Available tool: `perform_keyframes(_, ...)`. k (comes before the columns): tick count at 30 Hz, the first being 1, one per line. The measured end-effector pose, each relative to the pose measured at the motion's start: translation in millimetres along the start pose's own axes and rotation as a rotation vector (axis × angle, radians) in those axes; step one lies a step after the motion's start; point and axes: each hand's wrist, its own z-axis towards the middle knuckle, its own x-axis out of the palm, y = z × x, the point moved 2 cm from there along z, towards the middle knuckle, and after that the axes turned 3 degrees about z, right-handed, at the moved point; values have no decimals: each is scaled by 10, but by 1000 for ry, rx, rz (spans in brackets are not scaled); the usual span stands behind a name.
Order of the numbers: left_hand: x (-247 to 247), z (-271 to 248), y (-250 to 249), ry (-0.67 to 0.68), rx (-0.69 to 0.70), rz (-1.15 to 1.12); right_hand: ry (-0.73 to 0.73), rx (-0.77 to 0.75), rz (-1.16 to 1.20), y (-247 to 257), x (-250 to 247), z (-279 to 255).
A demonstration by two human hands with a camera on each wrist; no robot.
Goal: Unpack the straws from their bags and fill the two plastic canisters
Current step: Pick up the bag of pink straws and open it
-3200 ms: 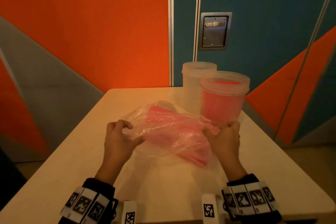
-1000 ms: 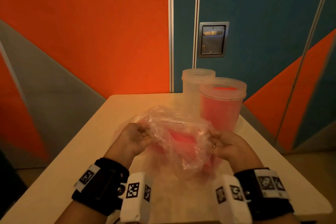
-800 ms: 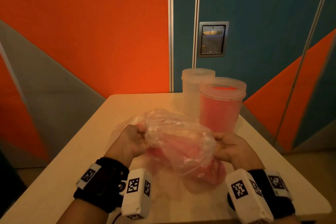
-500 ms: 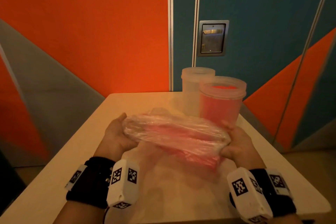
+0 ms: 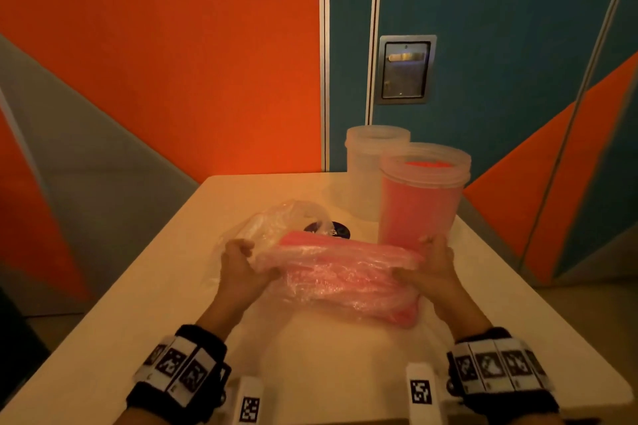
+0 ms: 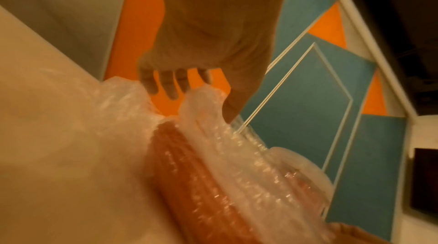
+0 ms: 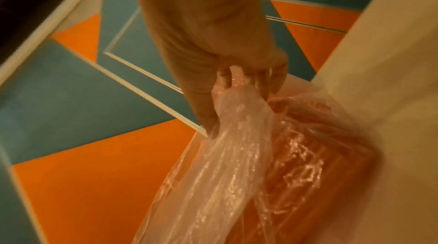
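Right hand (image 5: pixel 436 272) grip: fingers curled, bunched film of the clear bag (image 5: pixel 331 272) pinched at its 3 o'clock end; right wrist view confirms film wadded in the fist. Left hand (image 5: pixel 241 269) grip: thumb and fingers clamp the 9 o'clock end of the bag; left wrist view shows fingertips (image 6: pixel 170 87) on the film's far edge, thumb pressed on the near side. Versus 0.5 s ago: both hands were palm-up cradling the bag from below, now knuckles-up gripping from above, bag lower, close to the tabletop (image 5: pixel 310 355). Pink straws (image 5: pixel 345 279) remain inside, lying 9-to-3. Loose film bunches at 11 o'clock, a dark round mark (image 5: pixel 328 230) on the tabletop now exposed behind it. At 1 o'clock: canister (image 5: pixel 423 197) full of pink straws, empty canister (image 5: pixel 366 169) just behind, unchanged.
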Motion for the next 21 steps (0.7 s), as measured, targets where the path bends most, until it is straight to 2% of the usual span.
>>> perform_keyframes(2, -36, 10, -155, -65, 208, 88, -156, -27, -208, 27, -34, 11)
perform_keyframes(3, -40, 6, -238, -31, 297, 186, -179, -42, -261, 39, -19, 1)
perform_keyframes(5, 17, -8, -337, 103, 404, 522, -153, -124, -306, 50, 42, -48)
perform_keyframes(7, 96, 4, -331, 206, 391, 726, -99, -222, -365, 41, 119, -94)
perform_keyframes(9, 137, 40, -308, 230, 309, 749, -44, -243, -417, 43, 190, -131)
perform_keyframes(11, 168, 42, -326, 205, 329, 811, -18, -201, -559, 52, 234, -161)
perform_keyframes(13, 205, 5, -350, 174, 436, 879, -5, -123, -702, 48, 277, -187)
perform_keyframes(15, 222, -43, -389, 105, 581, 748, -50, -92, -755, 36, 336, -209)
perform_keyframes(18, 185, -41, -420, 8, 750, 583, -129, -166, -829, 44, 427, -232)
perform_keyframes(21, 111, -39, -505, -186, 801, 621, -75, -264, -908, 48, 452, -235)
